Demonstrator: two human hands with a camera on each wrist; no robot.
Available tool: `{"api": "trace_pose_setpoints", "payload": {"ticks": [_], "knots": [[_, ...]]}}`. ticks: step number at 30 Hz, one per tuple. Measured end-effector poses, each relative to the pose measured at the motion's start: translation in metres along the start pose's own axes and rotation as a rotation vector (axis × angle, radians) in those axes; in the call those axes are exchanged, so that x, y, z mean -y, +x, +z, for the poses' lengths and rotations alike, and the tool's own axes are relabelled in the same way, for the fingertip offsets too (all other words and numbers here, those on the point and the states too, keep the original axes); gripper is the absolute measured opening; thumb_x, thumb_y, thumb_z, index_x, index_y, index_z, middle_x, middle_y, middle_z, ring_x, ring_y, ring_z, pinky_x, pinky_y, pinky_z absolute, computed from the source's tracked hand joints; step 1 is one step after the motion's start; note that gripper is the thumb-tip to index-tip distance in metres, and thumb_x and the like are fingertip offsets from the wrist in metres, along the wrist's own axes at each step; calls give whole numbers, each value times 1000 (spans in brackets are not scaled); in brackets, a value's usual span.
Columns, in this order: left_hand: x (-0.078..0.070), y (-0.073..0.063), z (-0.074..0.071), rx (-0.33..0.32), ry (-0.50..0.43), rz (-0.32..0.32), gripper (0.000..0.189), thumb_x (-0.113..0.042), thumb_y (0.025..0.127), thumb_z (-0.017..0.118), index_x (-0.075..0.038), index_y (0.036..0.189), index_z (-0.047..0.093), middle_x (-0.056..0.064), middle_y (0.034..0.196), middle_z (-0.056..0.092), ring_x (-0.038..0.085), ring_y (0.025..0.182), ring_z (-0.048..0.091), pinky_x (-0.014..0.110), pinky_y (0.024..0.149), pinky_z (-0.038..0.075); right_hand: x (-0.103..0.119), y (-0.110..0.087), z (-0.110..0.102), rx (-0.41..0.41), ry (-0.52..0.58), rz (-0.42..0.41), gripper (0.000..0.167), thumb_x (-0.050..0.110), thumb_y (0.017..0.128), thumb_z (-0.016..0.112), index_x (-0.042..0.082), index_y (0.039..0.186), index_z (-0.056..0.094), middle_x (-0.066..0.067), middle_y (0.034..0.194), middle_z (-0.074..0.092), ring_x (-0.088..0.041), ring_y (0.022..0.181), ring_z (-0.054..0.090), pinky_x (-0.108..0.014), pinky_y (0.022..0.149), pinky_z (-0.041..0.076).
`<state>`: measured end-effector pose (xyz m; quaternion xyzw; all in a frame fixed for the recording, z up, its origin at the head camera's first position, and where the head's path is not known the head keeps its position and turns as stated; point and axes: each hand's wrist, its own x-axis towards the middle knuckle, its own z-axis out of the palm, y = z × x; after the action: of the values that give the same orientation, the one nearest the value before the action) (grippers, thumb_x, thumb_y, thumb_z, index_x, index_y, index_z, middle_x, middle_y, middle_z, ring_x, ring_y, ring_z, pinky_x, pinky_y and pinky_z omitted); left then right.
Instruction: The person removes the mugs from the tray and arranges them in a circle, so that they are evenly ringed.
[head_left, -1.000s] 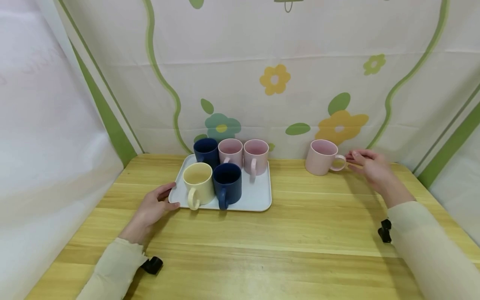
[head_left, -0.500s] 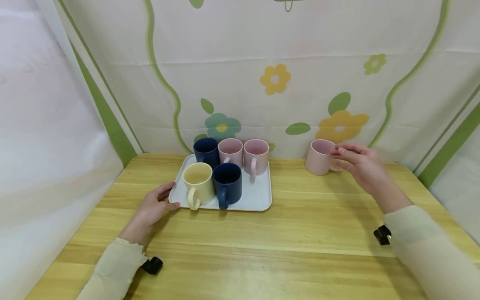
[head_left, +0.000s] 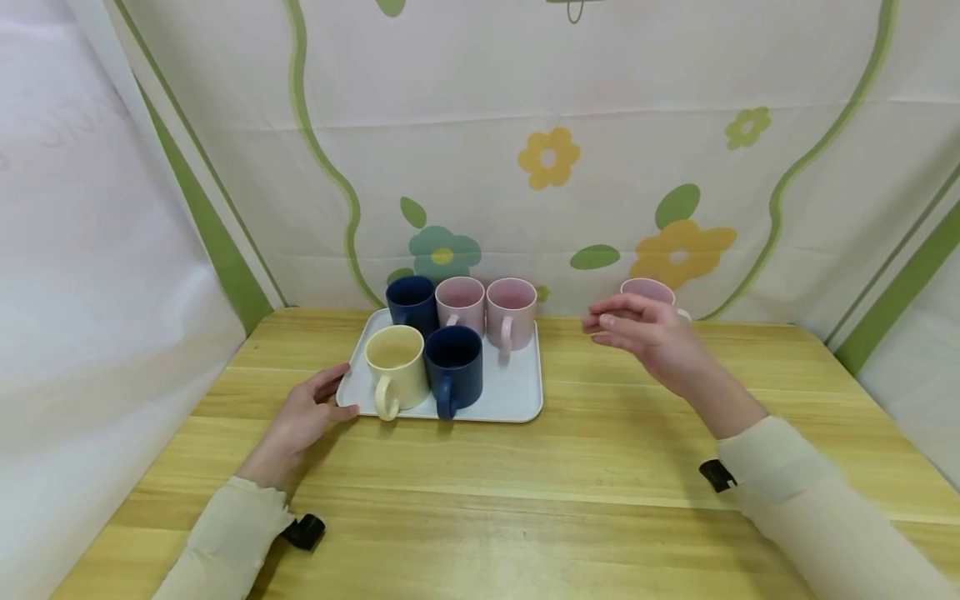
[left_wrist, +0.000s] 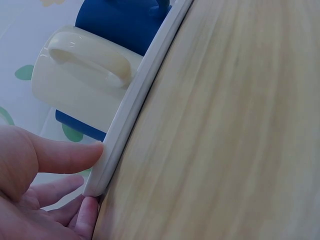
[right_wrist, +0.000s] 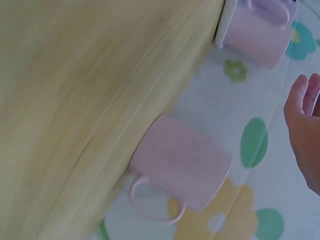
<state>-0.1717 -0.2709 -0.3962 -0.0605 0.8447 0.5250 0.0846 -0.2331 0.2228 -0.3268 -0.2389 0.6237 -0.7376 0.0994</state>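
Observation:
My left hand [head_left: 303, 417] grips the near left corner of a white tray [head_left: 513, 392]; in the left wrist view its thumb [left_wrist: 70, 156] lies on the rim and fingers reach under the corner. On the tray stand a pale yellow mug [head_left: 408, 379] and a navy mug [head_left: 465, 375] in front. Behind them are another navy mug [head_left: 412, 307] and two pink mugs [head_left: 459, 304] [head_left: 521, 321]. My right hand [head_left: 660, 346] hovers with relaxed fingers, holding nothing. It partly hides a lone pink mug [head_left: 649, 290], whose handle [right_wrist: 150, 212] shows in the right wrist view.
The wooden table [head_left: 510, 508] extends in front of the tray and between it and the lone mug. A white flower-print cloth [head_left: 465, 167] hangs right behind the mugs, with another sheet [head_left: 97, 292] along the left side.
My right hand has moved left from beside the lone pink mug's handle, passing in front of the mug, which stays where it was. My left hand and the tray have not moved.

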Motion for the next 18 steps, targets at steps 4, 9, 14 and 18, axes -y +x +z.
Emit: {"api": "trace_pose_setpoints", "payload": {"ticks": [4,9,14,18], "knots": [[0,1,1,-2,-8,2,83,-6,99,72,-4,168,27,28,169,35,42,153,37,51,121,35,-6,5,24,32,-73,23,21,-3,104,61,-4,125,64,-6,114,78,-17,111,75,-35,101,60],[-1,1,1,-4,-16,-1,83,-5,99,72,-4,168,26,28,169,34,42,154,35,53,123,33,-10,9,56,77,-119,80,27,0,100,66,-6,127,63,-3,116,78,-15,112,74,-31,102,58],[-1,1,1,3,-20,3,84,-6,99,72,-5,169,26,27,170,33,42,154,35,50,121,35,-17,12,81,153,-137,114,36,1,100,65,-10,133,60,-6,123,76,-16,115,73,-27,104,56],[1,1,-1,7,-13,0,84,-7,99,72,-5,169,25,27,170,34,40,153,37,29,111,41,-26,13,96,206,-166,134,38,3,100,66,-9,136,61,-15,131,72,-20,120,72,-25,104,55]]}}
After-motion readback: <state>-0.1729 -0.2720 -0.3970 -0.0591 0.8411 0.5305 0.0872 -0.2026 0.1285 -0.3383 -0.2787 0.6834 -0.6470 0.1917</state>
